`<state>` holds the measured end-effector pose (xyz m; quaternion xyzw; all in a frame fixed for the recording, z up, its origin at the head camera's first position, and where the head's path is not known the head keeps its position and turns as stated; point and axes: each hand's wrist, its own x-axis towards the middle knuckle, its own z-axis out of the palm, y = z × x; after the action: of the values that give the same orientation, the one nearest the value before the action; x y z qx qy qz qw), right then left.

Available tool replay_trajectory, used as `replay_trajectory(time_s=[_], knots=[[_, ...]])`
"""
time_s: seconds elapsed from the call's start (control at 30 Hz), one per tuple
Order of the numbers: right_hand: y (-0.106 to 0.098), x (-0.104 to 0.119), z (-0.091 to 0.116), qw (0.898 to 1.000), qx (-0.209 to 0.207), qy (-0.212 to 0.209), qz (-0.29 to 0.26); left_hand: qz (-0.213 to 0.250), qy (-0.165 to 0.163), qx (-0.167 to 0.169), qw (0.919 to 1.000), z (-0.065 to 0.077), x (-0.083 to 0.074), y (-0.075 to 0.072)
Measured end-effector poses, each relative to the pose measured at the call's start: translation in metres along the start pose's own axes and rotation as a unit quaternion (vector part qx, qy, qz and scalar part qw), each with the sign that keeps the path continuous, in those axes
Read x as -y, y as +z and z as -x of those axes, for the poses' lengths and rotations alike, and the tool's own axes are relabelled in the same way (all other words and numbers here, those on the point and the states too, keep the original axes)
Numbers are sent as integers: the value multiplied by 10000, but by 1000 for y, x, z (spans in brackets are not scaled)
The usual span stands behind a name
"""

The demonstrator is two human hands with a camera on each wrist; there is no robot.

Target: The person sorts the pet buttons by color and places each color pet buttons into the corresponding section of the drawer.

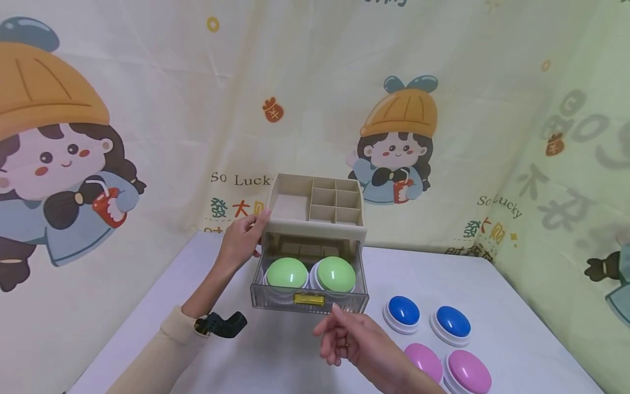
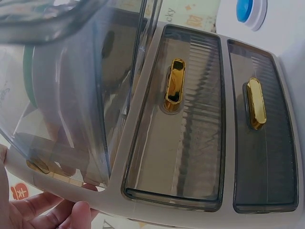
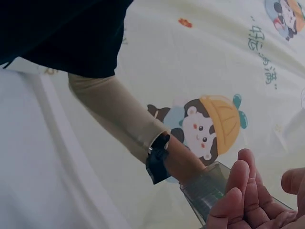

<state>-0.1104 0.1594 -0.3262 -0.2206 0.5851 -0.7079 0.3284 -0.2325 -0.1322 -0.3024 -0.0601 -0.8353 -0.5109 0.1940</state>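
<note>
A beige desk organizer (image 1: 315, 232) with a divided top tray stands on the table. Its top drawer (image 1: 275, 298), clear grey with a gold handle (image 1: 309, 299), is pulled out. Inside sit two green dome-topped buttons (image 1: 287, 272) on white bases, side by side. My left hand (image 1: 241, 241) grips the organizer's left side near the top, the thumb at its upper edge. Just in front of the drawer, my right hand (image 1: 356, 342) holds nothing, its fingers loosely bent and a fingertip close to the drawer front. Two closed drawers (image 2: 200, 143) with gold handles show in the left wrist view.
To the right on the white table (image 1: 507, 306) lie two blue dome-topped buttons (image 1: 404, 311) and, nearer me, two pink ones (image 1: 469, 372). My right forearm partly covers one pink button. A printed cloth (image 1: 315, 65) hangs behind and beside the table.
</note>
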Motion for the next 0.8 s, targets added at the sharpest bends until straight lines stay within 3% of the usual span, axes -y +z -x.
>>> replay_trajectory(time_s=[0.17, 0.53, 0.8], knots=[[2, -1, -4, 9995, 48, -53, -314, -2, -6, -7, 10000, 1, 0, 1], [4, -6, -16, 9981, -540, -60, -281, 17, -51, -1, 10000, 3, 0, 1], [5, 3, -21, 9985, -455, -216, -204, 39, -46, -18, 10000, 0, -1, 0]])
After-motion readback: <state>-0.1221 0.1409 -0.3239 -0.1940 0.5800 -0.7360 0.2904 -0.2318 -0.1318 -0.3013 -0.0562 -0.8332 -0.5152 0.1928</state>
